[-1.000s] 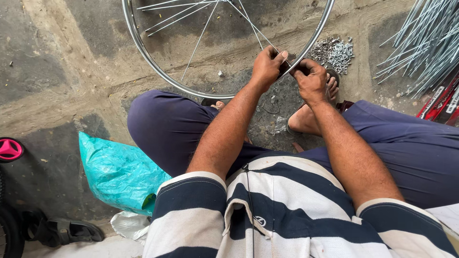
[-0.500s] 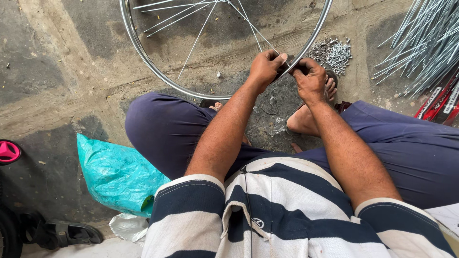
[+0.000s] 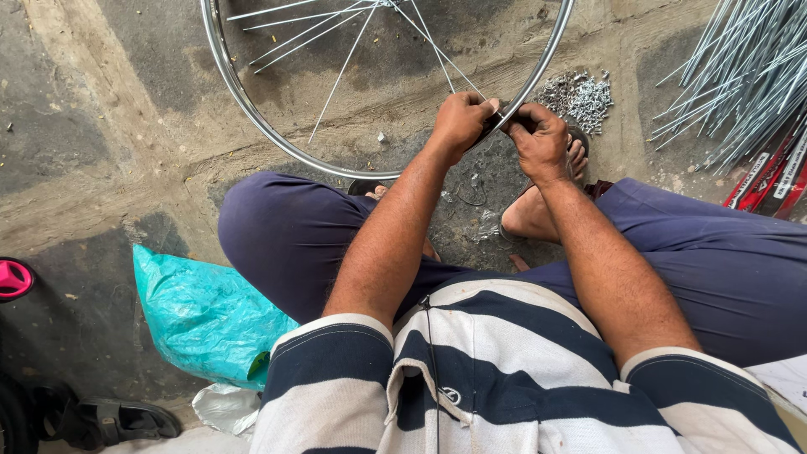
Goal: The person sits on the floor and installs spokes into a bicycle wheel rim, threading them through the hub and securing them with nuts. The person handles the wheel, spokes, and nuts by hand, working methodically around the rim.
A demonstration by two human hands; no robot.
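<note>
- Wheel rim (image 3: 252, 118) on the concrete floor (image 3: 101, 126) just ahead of the crossed legs, lower arc reaching to the hands, upper part cut off by the frame.
- Only a few spokes (image 3: 340, 71) laced so far, fanning from the top of the frame toward the rim; long stretches of rim on the left bare of any spoke. Judged from that: early to middle of the lacing, most of it still to do.
- Plenty of stock left: bundle of loose spokes (image 3: 740, 76) at the right, small heap of nipples (image 3: 580, 97) just beyond the rim, near the right hand.
- Left hand (image 3: 458, 126) curled tight over the rim's lower-right arc, fingers (image 3: 471, 108) closed around it where 1 spoke comes in.
- Right hand (image 3: 542, 139) touching the left at the same spot, fingers (image 3: 530, 118) pinched shut on something small at the rim; too small to tell whether a nipple or a tool.
- Both hands above a sandalled foot (image 3: 538, 210).
- Off to the left, well apart from the work: teal plastic bag (image 3: 206, 315), black sandal (image 3: 109, 420), pink object (image 3: 13, 277) at the frame edge.
- Red strips (image 3: 769, 181) beside the spoke bundle at the right edge.
</note>
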